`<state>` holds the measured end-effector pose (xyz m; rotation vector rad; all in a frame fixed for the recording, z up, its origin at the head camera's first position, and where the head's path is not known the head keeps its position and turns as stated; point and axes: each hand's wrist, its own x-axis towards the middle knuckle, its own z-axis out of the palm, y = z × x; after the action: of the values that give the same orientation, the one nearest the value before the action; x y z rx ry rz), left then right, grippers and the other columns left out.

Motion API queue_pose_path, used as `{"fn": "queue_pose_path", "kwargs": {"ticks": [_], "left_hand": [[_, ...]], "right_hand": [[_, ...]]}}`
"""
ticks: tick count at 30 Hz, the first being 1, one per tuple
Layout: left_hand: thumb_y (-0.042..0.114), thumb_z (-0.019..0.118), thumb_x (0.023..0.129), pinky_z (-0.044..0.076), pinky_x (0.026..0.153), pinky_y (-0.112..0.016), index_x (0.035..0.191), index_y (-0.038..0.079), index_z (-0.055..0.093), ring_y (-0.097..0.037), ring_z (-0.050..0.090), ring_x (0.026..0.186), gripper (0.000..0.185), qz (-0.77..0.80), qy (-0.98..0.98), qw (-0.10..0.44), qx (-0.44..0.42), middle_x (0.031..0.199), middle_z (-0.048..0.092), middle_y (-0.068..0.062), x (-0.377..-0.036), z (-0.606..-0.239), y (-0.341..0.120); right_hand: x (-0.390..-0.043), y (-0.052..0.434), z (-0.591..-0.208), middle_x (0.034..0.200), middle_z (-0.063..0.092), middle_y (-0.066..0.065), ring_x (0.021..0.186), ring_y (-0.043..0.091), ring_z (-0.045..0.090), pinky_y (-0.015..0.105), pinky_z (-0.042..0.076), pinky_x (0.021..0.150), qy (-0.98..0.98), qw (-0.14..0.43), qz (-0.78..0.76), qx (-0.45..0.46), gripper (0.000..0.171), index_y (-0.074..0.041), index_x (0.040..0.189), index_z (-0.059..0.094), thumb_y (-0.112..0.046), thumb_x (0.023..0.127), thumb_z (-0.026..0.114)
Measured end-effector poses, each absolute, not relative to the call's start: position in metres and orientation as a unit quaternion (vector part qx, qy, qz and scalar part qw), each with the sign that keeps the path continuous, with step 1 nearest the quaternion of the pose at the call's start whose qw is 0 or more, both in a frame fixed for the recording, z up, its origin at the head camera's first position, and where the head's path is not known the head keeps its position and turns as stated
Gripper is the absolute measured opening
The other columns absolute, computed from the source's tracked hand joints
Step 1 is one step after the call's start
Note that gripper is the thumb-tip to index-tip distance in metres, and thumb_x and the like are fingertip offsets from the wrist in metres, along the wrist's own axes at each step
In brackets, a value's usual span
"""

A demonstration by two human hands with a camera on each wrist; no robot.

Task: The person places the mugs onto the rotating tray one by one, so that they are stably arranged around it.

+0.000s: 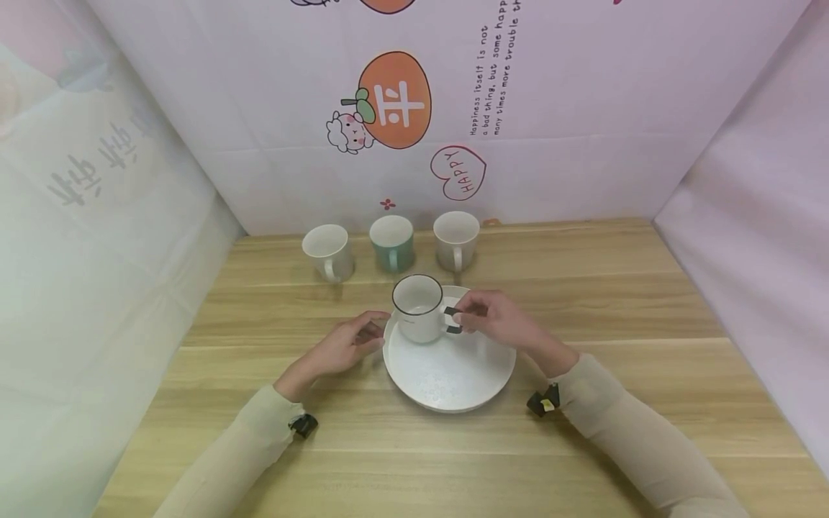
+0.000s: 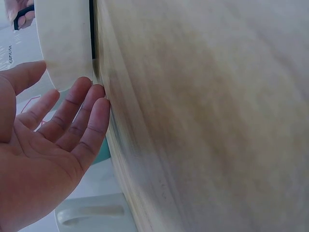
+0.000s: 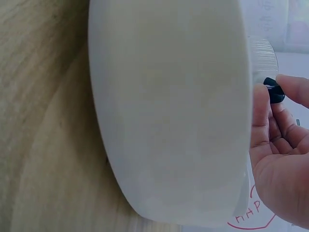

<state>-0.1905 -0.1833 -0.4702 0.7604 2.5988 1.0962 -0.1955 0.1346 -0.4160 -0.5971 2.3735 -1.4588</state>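
Note:
A white mug [image 1: 419,327] with a dark rim stands upright on the far left part of a round white tray [image 1: 447,385]. My right hand [image 1: 501,316] pinches the black part of its handle between thumb and fingers; the right wrist view shows this black handle [image 3: 275,91] beside the tray's thick side. At the tray's left edge is my left hand [image 1: 340,347], its fingers extended and loosely bent, with fingertips at the rim. The left wrist view has the fingers [image 2: 72,101] spread by the tray wall [image 2: 67,43]; whether they press on it I cannot tell.
Behind the tray stand three mugs in a row, handles towards me: a whitish mug [image 1: 333,262] at left, a teal mug [image 1: 396,257] in the middle, a pale grey mug [image 1: 453,253] at right. A printed white cloth [image 1: 557,173] hangs behind the wooden table [image 1: 583,460].

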Motion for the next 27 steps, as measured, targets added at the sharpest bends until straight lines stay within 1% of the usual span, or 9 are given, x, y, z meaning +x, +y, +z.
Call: {"fn": "queue_pose_path", "kwargs": {"ticks": [1, 3, 12, 15, 18, 21, 25, 27], "left_hand": [[0.023, 0.057, 0.094, 0.052, 0.091, -0.035, 0.136, 0.016, 0.044, -0.017, 0.062, 0.104, 0.045, 0.374, 0.884, 0.110, 0.259, 0.111, 0.065, -0.007, -0.1905, -0.4702, -0.1832], [0.023, 0.057, 0.094, 0.052, 0.091, -0.035, 0.136, 0.015, 0.044, -0.017, 0.062, 0.104, 0.044, 0.375, 0.884, 0.111, 0.258, 0.111, 0.065, -0.007, -0.1904, -0.4701, -0.1831], [0.023, 0.057, 0.094, 0.052, 0.092, -0.035, 0.136, 0.016, 0.044, -0.016, 0.062, 0.104, 0.045, 0.371, 0.887, 0.111, 0.254, 0.110, 0.065, -0.005, -0.1897, -0.4690, -0.1829], [0.023, 0.058, 0.094, 0.052, 0.092, -0.035, 0.136, 0.017, 0.044, -0.016, 0.062, 0.104, 0.044, 0.371, 0.887, 0.111, 0.253, 0.110, 0.065, -0.005, -0.1894, -0.4688, -0.1829], [0.023, 0.058, 0.094, 0.051, 0.092, -0.036, 0.135, 0.018, 0.045, -0.015, 0.062, 0.104, 0.044, 0.370, 0.887, 0.110, 0.253, 0.110, 0.066, -0.005, -0.1894, -0.4689, -0.1830], [0.023, 0.058, 0.093, 0.052, 0.092, -0.036, 0.136, 0.017, 0.044, -0.015, 0.062, 0.104, 0.045, 0.371, 0.887, 0.111, 0.254, 0.110, 0.065, -0.005, -0.1895, -0.4694, -0.1834], [0.024, 0.059, 0.093, 0.052, 0.091, -0.036, 0.136, 0.017, 0.044, -0.016, 0.062, 0.103, 0.046, 0.371, 0.886, 0.113, 0.256, 0.109, 0.065, -0.004, -0.1897, -0.4697, -0.1836], [0.024, 0.059, 0.093, 0.052, 0.091, -0.036, 0.136, 0.016, 0.043, -0.016, 0.062, 0.103, 0.047, 0.370, 0.886, 0.114, 0.257, 0.109, 0.065, -0.003, -0.1895, -0.4697, -0.1835]], "right_hand": [[-0.1933, 0.1337, -0.4124, 0.090, 0.066, 0.023, 0.077, 0.026, 0.062, 0.030, 0.053, 0.066, 0.823, 0.147, -0.507, -0.210, 0.011, -0.001, 0.094, 0.064, -0.011, 0.090, 0.060], [-0.1900, 0.1322, -0.4072, 0.090, 0.066, 0.025, 0.077, 0.026, 0.062, 0.030, 0.053, 0.067, 0.823, 0.147, -0.507, -0.212, 0.011, -0.001, 0.094, 0.064, -0.010, 0.090, 0.060], [-0.1913, 0.1322, -0.4095, 0.091, 0.067, 0.024, 0.077, 0.027, 0.062, 0.043, 0.054, 0.071, 0.821, 0.154, -0.508, -0.209, 0.010, -0.002, 0.093, 0.065, -0.010, 0.089, 0.062], [-0.1923, 0.1338, -0.4107, 0.091, 0.068, 0.022, 0.077, 0.024, 0.063, 0.047, 0.054, 0.074, 0.824, 0.157, -0.502, -0.212, 0.011, -0.002, 0.095, 0.066, -0.010, 0.088, 0.063], [-0.1936, 0.1361, -0.4129, 0.090, 0.068, 0.017, 0.076, 0.019, 0.064, 0.046, 0.055, 0.075, 0.823, 0.161, -0.502, -0.214, 0.016, 0.001, 0.100, 0.066, -0.009, 0.087, 0.065], [-0.1942, 0.1374, -0.4135, 0.089, 0.068, 0.014, 0.075, 0.017, 0.064, 0.036, 0.056, 0.072, 0.817, 0.160, -0.507, -0.223, 0.020, 0.004, 0.102, 0.065, -0.006, 0.085, 0.066], [-0.1954, 0.1379, -0.4131, 0.091, 0.067, 0.015, 0.078, 0.020, 0.065, 0.030, 0.057, 0.070, 0.811, 0.162, -0.510, -0.236, 0.019, 0.004, 0.103, 0.064, -0.003, 0.086, 0.065], [-0.1972, 0.1384, -0.4142, 0.093, 0.067, 0.016, 0.079, 0.022, 0.065, 0.032, 0.057, 0.072, 0.808, 0.164, -0.511, -0.243, 0.019, 0.005, 0.104, 0.063, -0.002, 0.086, 0.064]]}}
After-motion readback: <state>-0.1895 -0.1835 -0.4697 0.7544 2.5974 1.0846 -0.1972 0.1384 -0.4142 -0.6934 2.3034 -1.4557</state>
